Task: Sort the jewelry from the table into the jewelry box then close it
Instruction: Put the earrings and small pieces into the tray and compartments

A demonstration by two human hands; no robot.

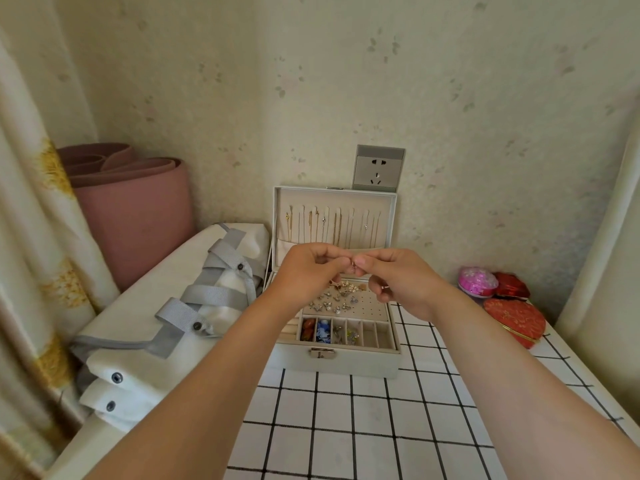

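Observation:
A white jewelry box (341, 365) stands open on the checked tablecloth, its lid (390, 216) upright against the wall with several thin chains hanging inside. Its tray holds several earrings (332, 299) on a perforated pad and small front compartments with coloured pieces (315, 330). Above the tray, my left hand (308, 271) and my right hand (391, 275) meet fingertip to fingertip and pinch one small metallic piece of jewelry (353, 268) between them. A small ring-like piece (384, 287) shows at my right hand's curled lower fingers.
A white fabric bag with grey straps (180, 306) lies left of the box, a rolled pink mat (135, 206) behind it. At the right sit a pink round box (477, 280) and red boxes, one heart-shaped (516, 323). A wall socket (378, 168) is behind the lid.

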